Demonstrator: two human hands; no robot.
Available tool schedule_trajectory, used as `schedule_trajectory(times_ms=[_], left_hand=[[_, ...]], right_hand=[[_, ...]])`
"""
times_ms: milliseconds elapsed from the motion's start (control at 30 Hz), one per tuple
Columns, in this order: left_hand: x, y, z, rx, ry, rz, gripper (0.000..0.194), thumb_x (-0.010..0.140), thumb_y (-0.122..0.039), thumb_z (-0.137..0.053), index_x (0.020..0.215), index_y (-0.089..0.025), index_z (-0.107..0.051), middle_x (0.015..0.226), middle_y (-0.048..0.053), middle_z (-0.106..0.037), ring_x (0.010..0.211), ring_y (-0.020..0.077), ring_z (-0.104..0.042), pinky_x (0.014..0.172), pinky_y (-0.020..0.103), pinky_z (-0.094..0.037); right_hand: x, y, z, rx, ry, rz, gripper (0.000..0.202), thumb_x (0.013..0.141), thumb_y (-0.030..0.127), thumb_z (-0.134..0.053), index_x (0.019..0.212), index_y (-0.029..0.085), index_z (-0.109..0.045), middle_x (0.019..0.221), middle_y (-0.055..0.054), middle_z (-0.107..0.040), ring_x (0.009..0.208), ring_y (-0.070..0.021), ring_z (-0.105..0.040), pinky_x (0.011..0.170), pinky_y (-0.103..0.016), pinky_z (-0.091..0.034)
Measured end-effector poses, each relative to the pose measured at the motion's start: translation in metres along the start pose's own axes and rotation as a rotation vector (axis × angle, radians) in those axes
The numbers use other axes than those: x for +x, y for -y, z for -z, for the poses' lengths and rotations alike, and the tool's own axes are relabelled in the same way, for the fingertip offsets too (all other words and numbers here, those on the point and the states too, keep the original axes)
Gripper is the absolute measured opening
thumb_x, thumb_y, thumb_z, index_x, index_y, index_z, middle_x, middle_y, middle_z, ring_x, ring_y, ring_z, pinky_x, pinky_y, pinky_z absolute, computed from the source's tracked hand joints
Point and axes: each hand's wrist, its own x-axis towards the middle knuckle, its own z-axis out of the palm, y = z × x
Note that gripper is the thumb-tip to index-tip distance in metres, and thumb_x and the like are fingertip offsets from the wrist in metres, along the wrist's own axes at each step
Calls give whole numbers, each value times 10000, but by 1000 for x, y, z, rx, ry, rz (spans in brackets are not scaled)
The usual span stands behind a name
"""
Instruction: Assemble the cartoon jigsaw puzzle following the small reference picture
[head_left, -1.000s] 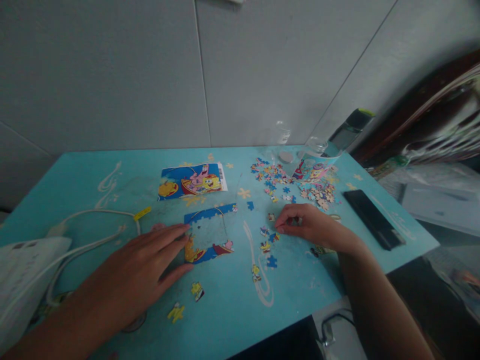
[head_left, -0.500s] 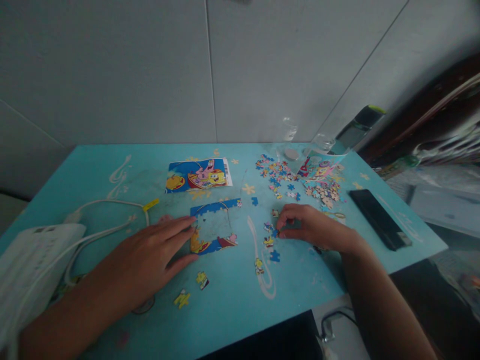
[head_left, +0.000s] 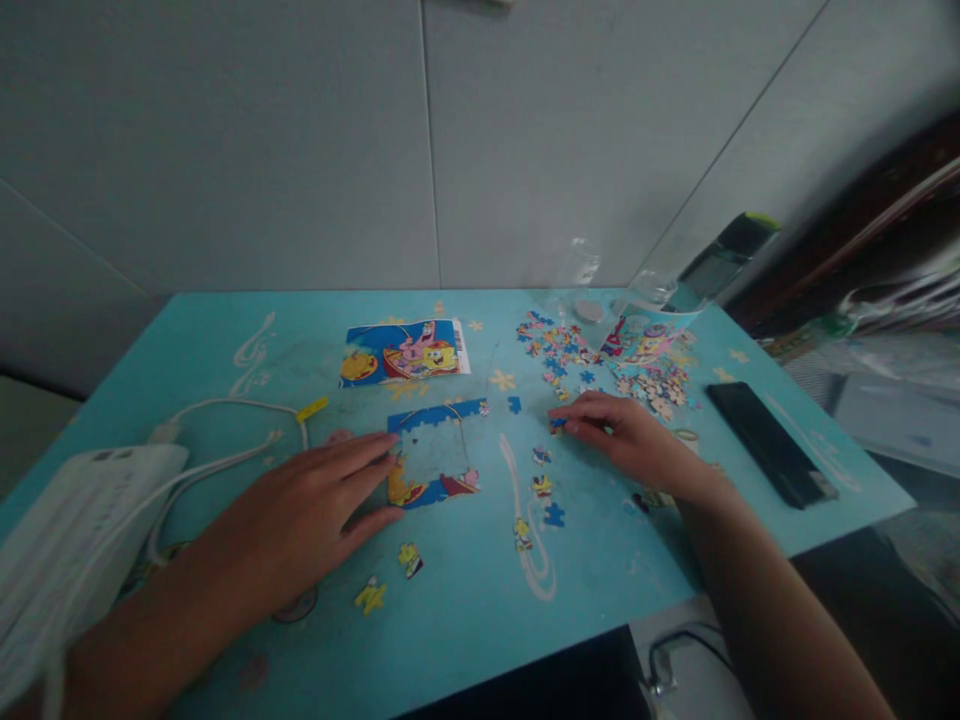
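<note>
My left hand (head_left: 330,500) lies with its fingers spread, the fingertips on the left edge of a partly joined puzzle frame (head_left: 435,493). My right hand (head_left: 607,430) pinches a small blue puzzle piece (head_left: 557,426) at the table's middle right. Below it lie several loose pieces, among them a blue one (head_left: 554,515) and a yellow one (head_left: 522,534). Two yellow pieces (head_left: 370,596) rest nearer the front edge. Behind the puzzle frame is a picture card (head_left: 405,352) with cartoon figures. A single blue piece (head_left: 514,404) sits right of the frame's top corner.
Piles of loose pieces (head_left: 559,345) lie at the back right, beside a printed packet (head_left: 646,337) and clear containers. A black phone-like object (head_left: 771,443) rests on the right. A white power strip (head_left: 90,540) with cables stands at the left.
My right hand has moved slightly away from me, from beside the lower loose pieces, and a blue piece now shows at its fingertips. My left hand stays on the puzzle. The view has shifted slightly.
</note>
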Motion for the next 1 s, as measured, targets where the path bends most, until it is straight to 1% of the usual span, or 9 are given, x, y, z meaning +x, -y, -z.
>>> schedule_trajectory(times_ms=[167,267,400,500,700,800,933,1000], left_hand=[[0,0,-2,-12,18,-5,624,1000,-651,-401,1293,-177,-683,1426,115,-604,1240,325,-630,1078,545,-529],[0,0,-3,-13,19,-9,601,1000,-639,-420,1304,-187,-674,1433,113,-598,1252,318,-622,1090,542,-522],[-2,1,-4,-29,-10,-9,528,1007,-587,-452,1277,-200,-689,1430,111,-600,1251,323,-622,1084,549,-525],[-3,0,-4,-42,-17,-13,496,1003,-554,-485,1279,-195,-687,1416,117,-609,1253,326,-618,1101,556,-508],[-2,-1,-3,26,30,-1,463,997,-533,-512,1277,-210,-692,1439,97,-595,1273,329,-604,1084,539,-526],[-2,-1,-3,33,33,-7,484,995,-552,-513,1279,-203,-691,1435,100,-598,1283,324,-598,1098,528,-515],[-3,-1,0,-21,39,21,535,961,-609,-550,1304,-219,-677,1458,88,-580,1298,337,-586,1111,531,-503],[-3,-1,1,-46,35,34,542,960,-614,-549,1313,-222,-670,1466,88,-572,1314,340,-573,1118,536,-495]], right_hand=[[2,1,-6,17,-50,-121,298,942,402,-629,1137,226,-769,972,-38,-769,760,-173,-639,656,-286,-504],[3,2,-9,31,-66,-169,297,927,409,-646,1112,222,-785,970,-36,-785,766,-182,-653,662,-292,-517],[3,5,-10,61,-37,-214,293,921,406,-646,1085,218,-799,920,-34,-790,764,-191,-677,675,-305,-533],[3,6,-11,106,-41,-234,295,915,420,-656,1076,218,-799,875,-29,-787,733,-186,-685,679,-308,-541],[4,9,-14,150,-78,-251,268,902,412,-677,1041,209,-783,807,-25,-772,706,-178,-688,651,-292,-543],[5,8,-14,170,-87,-252,250,899,422,-682,1005,216,-775,823,-27,-771,695,-171,-691,638,-284,-543],[5,7,-15,178,-91,-246,243,908,423,-673,988,212,-760,741,-17,-744,674,-169,-685,633,-280,-538],[5,6,-16,182,-83,-246,245,910,425,-672,995,212,-757,751,-19,-748,680,-169,-686,640,-280,-536]])
